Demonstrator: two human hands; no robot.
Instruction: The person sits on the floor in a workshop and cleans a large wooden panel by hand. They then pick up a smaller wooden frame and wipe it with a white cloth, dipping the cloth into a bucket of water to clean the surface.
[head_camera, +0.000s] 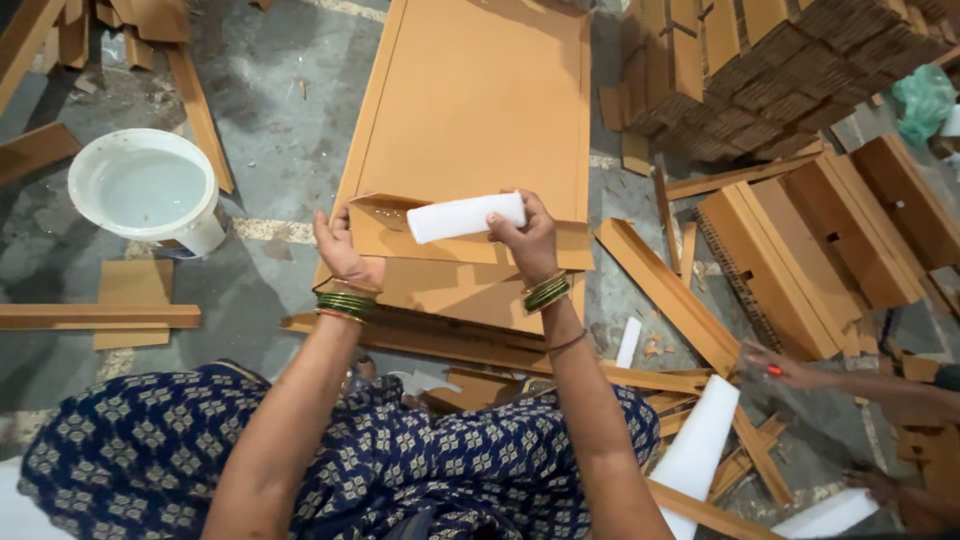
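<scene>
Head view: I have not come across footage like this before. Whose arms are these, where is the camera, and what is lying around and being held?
The single picture comes from a camera worn on a person's head, looking down at their own lap and arms. Their right hand grips a white roll. Their left hand rests on a small folded cardboard piece that lies on a large flat cardboard panel on the floor. A white bucket of pale liquid stands to the left. Cardboard strips and stacked cardboard pieces lie around. At the right edge, another person's hand reaches among the scraps.
</scene>
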